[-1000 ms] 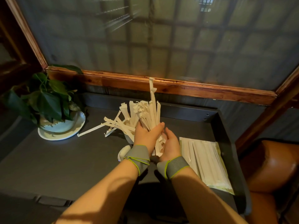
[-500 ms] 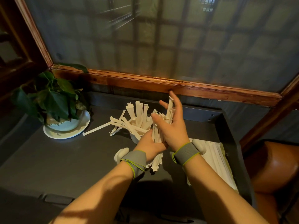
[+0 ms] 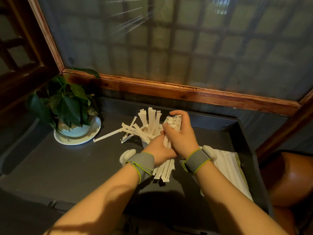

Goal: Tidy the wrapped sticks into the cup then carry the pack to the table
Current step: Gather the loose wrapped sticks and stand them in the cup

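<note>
A bundle of paper-wrapped sticks [image 3: 165,168] is held between both hands above the dark counter. My left hand [image 3: 157,151] grips its lower half, and my right hand [image 3: 182,135] is closed over its top ends. Behind my hands, more wrapped sticks [image 3: 149,122] fan out of a cup [image 3: 144,144] that is mostly hidden by my left hand. Some of these sticks lean far to the left, and one long stick [image 3: 108,135] points toward the plant. The flat clear pack of sticks [image 3: 232,173] lies on the counter at the right, partly under my right forearm.
A potted green plant [image 3: 67,106] stands on a white saucer [image 3: 76,141] at the back left. The dark counter [image 3: 67,167] has a raised rim [image 3: 250,150] on its right side. Behind runs a wooden sill [image 3: 186,92] under a glazed lattice. A brown leather seat [image 3: 291,180] is at the right.
My right hand has come down from an upright, open-fingered pose and closed over the top of the bundle. The bundle's top ends are now pressed together lower, near the cup.
</note>
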Demonstrator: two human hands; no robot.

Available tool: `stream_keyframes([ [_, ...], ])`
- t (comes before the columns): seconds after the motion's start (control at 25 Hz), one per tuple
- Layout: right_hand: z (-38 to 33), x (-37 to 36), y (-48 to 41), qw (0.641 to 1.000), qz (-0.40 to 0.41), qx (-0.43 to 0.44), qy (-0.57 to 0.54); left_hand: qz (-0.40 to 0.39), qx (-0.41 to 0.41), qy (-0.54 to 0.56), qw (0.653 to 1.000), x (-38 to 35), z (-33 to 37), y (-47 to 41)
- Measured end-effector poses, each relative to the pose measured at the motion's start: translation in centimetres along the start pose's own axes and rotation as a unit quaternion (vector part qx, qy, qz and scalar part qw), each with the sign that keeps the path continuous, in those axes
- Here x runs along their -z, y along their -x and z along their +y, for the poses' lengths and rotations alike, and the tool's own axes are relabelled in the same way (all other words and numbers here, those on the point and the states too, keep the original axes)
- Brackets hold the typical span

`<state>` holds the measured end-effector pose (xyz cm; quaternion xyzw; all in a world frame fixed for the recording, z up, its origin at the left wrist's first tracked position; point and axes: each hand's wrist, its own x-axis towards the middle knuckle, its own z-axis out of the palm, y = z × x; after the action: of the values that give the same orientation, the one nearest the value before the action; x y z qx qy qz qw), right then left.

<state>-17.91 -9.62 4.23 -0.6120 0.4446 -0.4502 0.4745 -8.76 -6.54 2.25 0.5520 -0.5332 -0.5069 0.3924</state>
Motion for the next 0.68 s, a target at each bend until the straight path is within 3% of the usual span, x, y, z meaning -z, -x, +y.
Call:
stream_keyframes([
  [0.16, -1.2, -0.7, -0.5, 1.000, -0.011, 0.011, 0.001, -0.129, 0.079, 0.035, 0.988, 3.5, 2.1, 0.9],
  [0.32, -2.6, -2.4, -1.1, 0.998, -0.027, 0.046, 0.012, -0.111, 0.157, 0.217, 0.957, 6.7, 2.8, 2.3],
  [0.4, -3.2, -2.6, -2.1, 0.996, 0.001, 0.084, 0.026, -0.025, 0.238, 0.309, 0.920, 8.7, 1.5, 2.0],
  [0.52, -4.3, -1.9, -3.8, 0.985, 0.004, 0.133, 0.109, 0.186, 0.305, 0.393, 0.847, 10.3, -1.7, 0.9],
  [0.6, -4.4, -2.4, -5.1, 0.971, -0.050, 0.138, 0.187, 0.267, 0.295, 0.463, 0.792, 10.4, -3.6, 0.0],
  [0.68, -3.8, -4.0, -6.1, 0.938, -0.114, 0.154, 0.288, 0.295, 0.263, 0.547, 0.738, 10.1, -4.4, -1.1],
])
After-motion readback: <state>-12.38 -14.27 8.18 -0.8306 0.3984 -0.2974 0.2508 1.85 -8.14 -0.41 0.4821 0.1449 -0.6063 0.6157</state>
